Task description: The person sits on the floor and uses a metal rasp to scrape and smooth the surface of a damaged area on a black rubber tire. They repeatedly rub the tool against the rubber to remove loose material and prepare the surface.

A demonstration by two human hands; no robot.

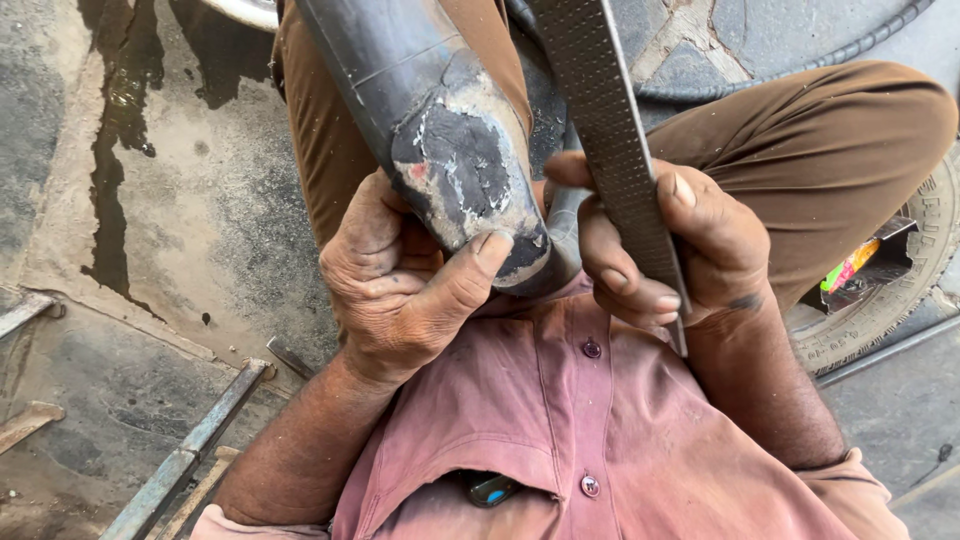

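A black rubber inner tube (420,90) is folded over my lap, with a scuffed, roughened grey patch (465,165) on its bend. My left hand (400,285) grips the fold from below, its thumb pressed on the edge of the roughened patch. My right hand (670,245) holds a long flat metal rasp (600,110), which runs up and away past the tube's right side. I wear a faded pink shirt and brown trousers.
A tyre (900,290) lies at the right with a small colourful packet (850,265) inside it. Metal bars (190,450) lie on the stained concrete floor at lower left. A dark wet streak (115,150) runs down the floor at upper left.
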